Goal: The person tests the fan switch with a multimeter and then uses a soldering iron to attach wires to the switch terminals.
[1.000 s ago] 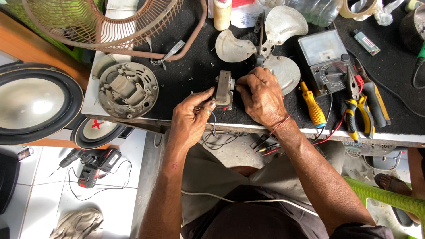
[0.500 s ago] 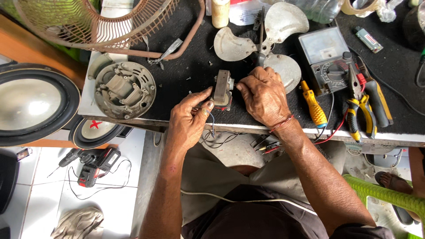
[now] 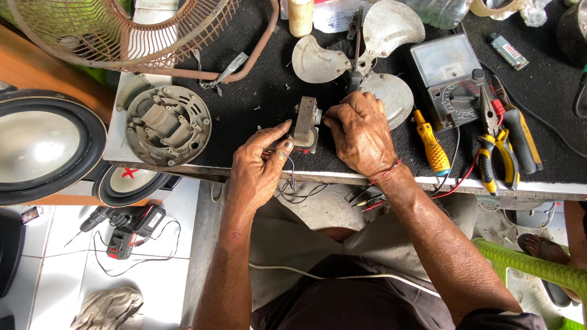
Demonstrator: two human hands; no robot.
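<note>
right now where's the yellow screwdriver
In the head view the yellow screwdriver lies on the black bench mat, just right of the right hand, between it and the yellow-handled pliers, below the multimeter.

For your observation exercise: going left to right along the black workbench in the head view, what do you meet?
Round grey motor housing → left hand → small motor block → right hand → yellow screwdriver → pliers.
</note>
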